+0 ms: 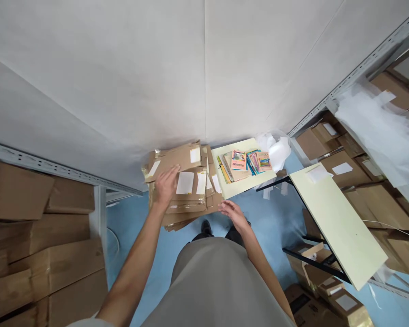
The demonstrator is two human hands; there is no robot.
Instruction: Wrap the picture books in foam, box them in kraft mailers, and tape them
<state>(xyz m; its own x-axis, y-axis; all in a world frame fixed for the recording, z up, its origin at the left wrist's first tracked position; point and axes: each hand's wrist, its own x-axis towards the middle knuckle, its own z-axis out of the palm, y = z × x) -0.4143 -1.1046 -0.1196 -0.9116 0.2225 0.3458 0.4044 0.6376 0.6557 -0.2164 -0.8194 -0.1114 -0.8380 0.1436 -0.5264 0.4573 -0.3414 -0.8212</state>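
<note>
My left hand is over the lower edge of a flat cardboard piece with white labels, fingers closed on that edge; the thumb's grip is partly hidden. Under it lies a stack of flattened cardboard boxes, several bearing white labels and clear tape. My right hand is by the stack's right front corner, its fingers apart and slightly bent, with nothing seen in them. To the right of the stack, colourful booklets rest on a pale board.
Crumpled white plastic lies beyond the booklets. A pale table with black legs stands at right. Shelves of cardboard boxes rise at left and right. A light wall closes the far side, above a blue floor.
</note>
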